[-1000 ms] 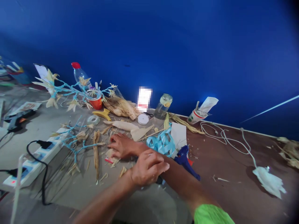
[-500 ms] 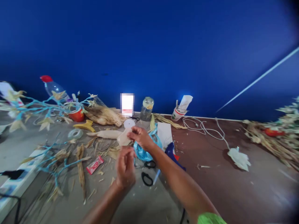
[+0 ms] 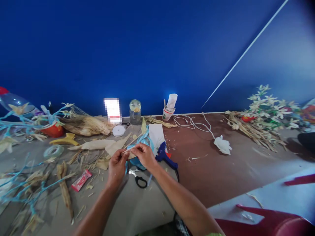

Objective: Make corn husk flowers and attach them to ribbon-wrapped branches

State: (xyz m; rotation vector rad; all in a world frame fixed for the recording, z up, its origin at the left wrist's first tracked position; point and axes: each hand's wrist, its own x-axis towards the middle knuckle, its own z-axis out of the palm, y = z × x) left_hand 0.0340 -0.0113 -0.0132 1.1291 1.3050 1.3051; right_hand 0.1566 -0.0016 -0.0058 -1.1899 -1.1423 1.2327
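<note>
My left hand (image 3: 116,167) and my right hand (image 3: 145,157) meet over the table, each pinching a thin pale strip of dried husk (image 3: 127,150) between thumb and fingers. Behind the fingers lies a roll of light-blue ribbon or plastic (image 3: 147,139), partly hidden by my right hand. A broad pale husk piece (image 3: 115,146) rests just past my left hand. Black-handled scissors (image 3: 140,182) lie below my hands, beside a translucent bluish stick (image 3: 149,180). To the right of my right wrist is a blue glue gun (image 3: 166,157).
At the back stand a glass jar (image 3: 135,113) and a paper cup (image 3: 168,114). A white spool (image 3: 118,131), a tape roll (image 3: 53,151), a yellow clip (image 3: 65,139) and blue-stemmed flowers (image 3: 31,193) are left. A white cable (image 3: 194,124) and husk bundle (image 3: 256,132) lie right; a red chair (image 3: 273,219) stands lower right.
The view has turned right, bringing the chair and the table's edge into sight. My hands have come together, and my left hand now grips the husk strip too.
</note>
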